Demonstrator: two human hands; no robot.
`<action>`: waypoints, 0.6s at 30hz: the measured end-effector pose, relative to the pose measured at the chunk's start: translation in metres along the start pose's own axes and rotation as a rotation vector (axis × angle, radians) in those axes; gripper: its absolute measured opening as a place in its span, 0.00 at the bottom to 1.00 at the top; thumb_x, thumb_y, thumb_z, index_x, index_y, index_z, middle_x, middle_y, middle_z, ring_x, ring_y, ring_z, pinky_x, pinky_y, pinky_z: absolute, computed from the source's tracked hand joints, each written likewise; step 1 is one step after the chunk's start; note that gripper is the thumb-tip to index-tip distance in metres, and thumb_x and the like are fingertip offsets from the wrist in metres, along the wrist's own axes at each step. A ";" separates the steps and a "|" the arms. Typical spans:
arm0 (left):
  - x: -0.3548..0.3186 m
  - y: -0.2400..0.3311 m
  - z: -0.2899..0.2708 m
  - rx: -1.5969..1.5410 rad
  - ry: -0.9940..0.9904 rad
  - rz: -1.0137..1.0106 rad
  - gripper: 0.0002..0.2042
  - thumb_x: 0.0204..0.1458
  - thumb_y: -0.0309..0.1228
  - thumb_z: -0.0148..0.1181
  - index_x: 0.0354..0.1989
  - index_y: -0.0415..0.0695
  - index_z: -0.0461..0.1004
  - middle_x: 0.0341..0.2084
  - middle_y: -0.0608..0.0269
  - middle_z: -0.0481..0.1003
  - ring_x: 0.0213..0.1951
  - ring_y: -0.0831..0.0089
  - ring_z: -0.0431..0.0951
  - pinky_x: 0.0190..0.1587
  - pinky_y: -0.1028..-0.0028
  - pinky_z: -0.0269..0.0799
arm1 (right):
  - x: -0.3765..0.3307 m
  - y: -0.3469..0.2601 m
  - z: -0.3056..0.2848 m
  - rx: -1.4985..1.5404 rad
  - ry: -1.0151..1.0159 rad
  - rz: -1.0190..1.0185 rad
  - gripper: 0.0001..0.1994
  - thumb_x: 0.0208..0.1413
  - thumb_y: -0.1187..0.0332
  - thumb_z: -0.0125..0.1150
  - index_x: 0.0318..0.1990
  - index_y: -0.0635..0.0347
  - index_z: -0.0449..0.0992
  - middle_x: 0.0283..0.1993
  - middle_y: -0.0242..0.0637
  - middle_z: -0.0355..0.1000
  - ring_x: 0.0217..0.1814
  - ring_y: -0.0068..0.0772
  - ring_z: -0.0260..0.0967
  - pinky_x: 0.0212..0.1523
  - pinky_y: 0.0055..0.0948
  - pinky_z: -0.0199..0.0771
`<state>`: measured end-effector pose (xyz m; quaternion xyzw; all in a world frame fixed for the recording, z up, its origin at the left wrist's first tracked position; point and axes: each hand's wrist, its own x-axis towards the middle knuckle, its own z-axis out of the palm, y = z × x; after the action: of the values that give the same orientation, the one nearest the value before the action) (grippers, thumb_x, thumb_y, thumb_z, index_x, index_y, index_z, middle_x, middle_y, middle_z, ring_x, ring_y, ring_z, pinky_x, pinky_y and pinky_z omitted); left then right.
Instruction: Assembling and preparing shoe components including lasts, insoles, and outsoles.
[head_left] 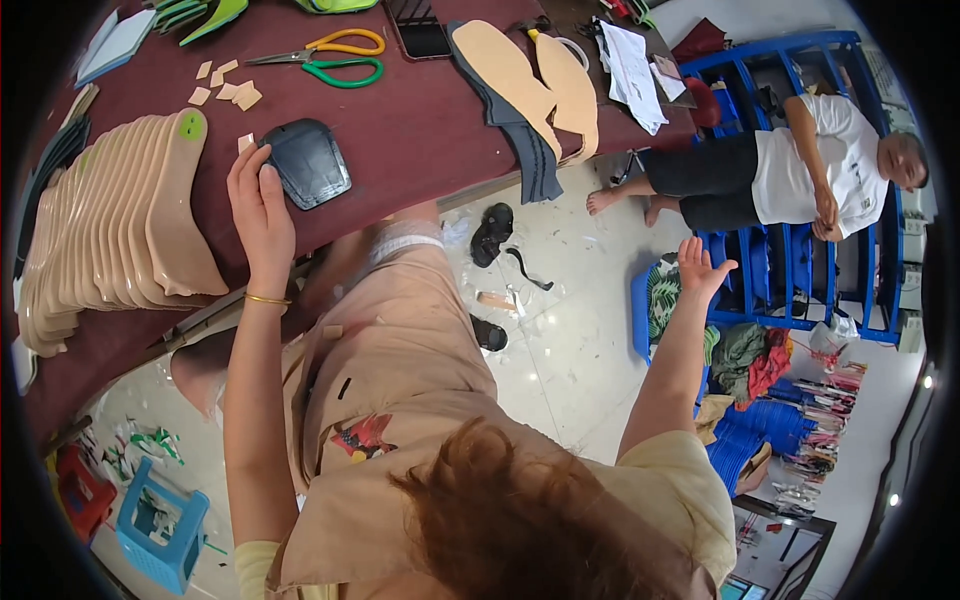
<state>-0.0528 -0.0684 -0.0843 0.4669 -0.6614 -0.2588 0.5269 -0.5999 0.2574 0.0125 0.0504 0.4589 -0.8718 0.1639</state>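
Spread and empty, the right hand (700, 270) is well apart from the tabletop (415, 115), while the left hand (263, 212), fingers loosely extended, touches a glossy black pad (312, 165) near its front edge, beige insole-shaped pieces (125, 225) already stacked, small beige squares (247, 98) left loose.

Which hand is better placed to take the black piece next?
Probably the left hand: its fingers are at the edge of the black piece. The right hand is away from the table.
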 end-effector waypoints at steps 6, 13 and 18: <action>0.000 -0.003 -0.002 0.040 -0.003 0.022 0.16 0.62 0.35 0.41 0.50 0.38 0.69 0.53 0.53 0.65 0.56 0.60 0.64 0.58 0.67 0.58 | 0.004 -0.006 0.005 0.032 -0.048 -0.040 0.55 0.44 0.32 0.53 0.69 0.57 0.33 0.63 0.46 0.57 0.61 0.47 0.60 0.57 0.53 0.63; 0.000 -0.004 0.000 0.025 -0.007 0.022 0.16 0.62 0.36 0.41 0.50 0.39 0.69 0.53 0.53 0.64 0.56 0.61 0.64 0.58 0.67 0.58 | 0.000 -0.013 0.035 -0.026 -0.131 -0.101 0.53 0.45 0.34 0.55 0.68 0.58 0.37 0.65 0.45 0.54 0.62 0.44 0.59 0.58 0.51 0.63; -0.001 -0.004 0.000 0.006 -0.003 0.018 0.16 0.62 0.35 0.41 0.50 0.39 0.70 0.53 0.53 0.64 0.55 0.61 0.65 0.57 0.67 0.59 | -0.009 -0.022 0.057 0.047 -0.159 -0.182 0.54 0.43 0.35 0.58 0.68 0.57 0.37 0.67 0.47 0.50 0.62 0.45 0.58 0.58 0.53 0.62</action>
<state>-0.0512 -0.0695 -0.0877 0.4622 -0.6671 -0.2528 0.5267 -0.5948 0.2249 0.0642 -0.0567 0.4267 -0.8948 0.1187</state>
